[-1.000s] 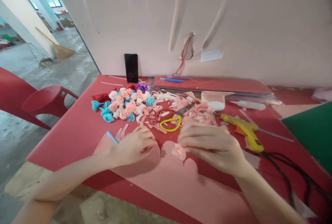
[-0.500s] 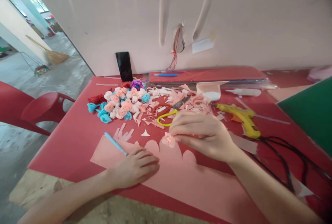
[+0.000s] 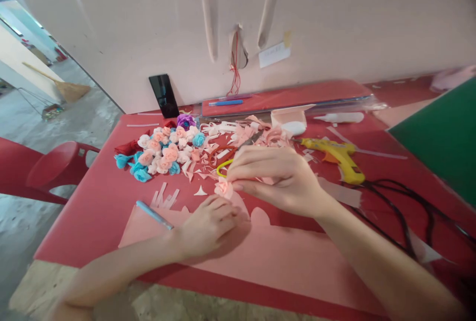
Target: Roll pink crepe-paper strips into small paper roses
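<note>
A small pale pink paper rose (image 3: 223, 188) is pinched between the thumb and fingertips of my right hand (image 3: 277, 177), above the pink paper. Just below the rose is my left hand (image 3: 208, 226), its fingers loosely bent, with nothing visible in them. It hovers over the long pink sheet (image 3: 282, 256), which has rounded petal shapes (image 3: 260, 217) cut along its far edge. Whether the left fingertips touch the rose is hard to see. On the sheet's left part lies a light blue pen (image 3: 154, 214). Behind my right hand, scissors with a yellow handle (image 3: 222, 167) are partly hidden.
Finished paper roses (image 3: 163, 150) are heaped at the back left, beside paper scraps (image 3: 245, 135). A phone (image 3: 164, 96) leans against the wall. A yellow glue gun (image 3: 340, 157) with black cords (image 3: 405, 212) lies right, near a white bottle (image 3: 340, 118).
My left hand has risen off the sheet and moved right, close under the rose. My right hand still pinches the rose, now turned more toward me. The view has shifted slightly.
</note>
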A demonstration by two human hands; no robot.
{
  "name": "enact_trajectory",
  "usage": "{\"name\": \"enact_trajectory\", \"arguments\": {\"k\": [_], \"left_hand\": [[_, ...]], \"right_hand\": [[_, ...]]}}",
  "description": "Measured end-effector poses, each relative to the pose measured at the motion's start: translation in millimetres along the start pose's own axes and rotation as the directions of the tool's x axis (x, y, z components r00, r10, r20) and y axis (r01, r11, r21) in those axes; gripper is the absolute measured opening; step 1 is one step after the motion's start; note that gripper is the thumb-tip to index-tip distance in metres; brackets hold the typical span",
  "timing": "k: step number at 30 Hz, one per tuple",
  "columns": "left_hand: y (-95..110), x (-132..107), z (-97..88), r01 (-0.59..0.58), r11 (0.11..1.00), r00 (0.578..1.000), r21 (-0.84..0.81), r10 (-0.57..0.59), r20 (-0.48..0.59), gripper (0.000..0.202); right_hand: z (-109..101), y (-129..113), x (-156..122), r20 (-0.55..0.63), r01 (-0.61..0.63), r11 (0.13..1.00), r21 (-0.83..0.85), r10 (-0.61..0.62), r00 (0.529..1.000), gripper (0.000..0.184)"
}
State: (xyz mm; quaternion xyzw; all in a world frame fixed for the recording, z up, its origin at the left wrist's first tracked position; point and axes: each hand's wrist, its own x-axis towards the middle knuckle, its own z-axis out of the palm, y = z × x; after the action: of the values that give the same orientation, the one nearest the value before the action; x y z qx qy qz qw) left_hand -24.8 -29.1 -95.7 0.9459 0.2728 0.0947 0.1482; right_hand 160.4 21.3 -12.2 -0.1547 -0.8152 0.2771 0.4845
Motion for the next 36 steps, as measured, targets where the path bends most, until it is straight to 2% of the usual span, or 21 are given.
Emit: {"name": "enact_trajectory", "arguments": {"k": [4,7,25,36], "left_hand": [[0.3,41.1,18.1,0.020,0.999,0.999,-0.034,-0.021,-0.034,0.022],[-0.7,52.0,27.8,0.013,0.999,0.999,-0.040,-0.014,-0.040,0.021],[1.1,48.9,20.9,-0.012,0.992,0.993,-0.123,-0.003,-0.117,0.023],[0.7,49.9,23.3,0.005,0.968,1.000,-0.250,-0.011,-0.026,0.020]], "right_hand": [[-0.5,0.2,1.0,-0.032,0.023,1.000,-0.003,-0.023,0.999,0.011],[-0.5,-2.0,2.1,-0.053,0.025,1.000,-0.009,-0.026,0.998,0.012],[-3.5,-3.0,2.0,-0.045,0.003,0.999,-0.048,-0.005,0.999,0.010],[-4.7,-1.6,2.4,-0.065,0.018,0.998,-0.066,-0.022,0.998,0.010]]}}
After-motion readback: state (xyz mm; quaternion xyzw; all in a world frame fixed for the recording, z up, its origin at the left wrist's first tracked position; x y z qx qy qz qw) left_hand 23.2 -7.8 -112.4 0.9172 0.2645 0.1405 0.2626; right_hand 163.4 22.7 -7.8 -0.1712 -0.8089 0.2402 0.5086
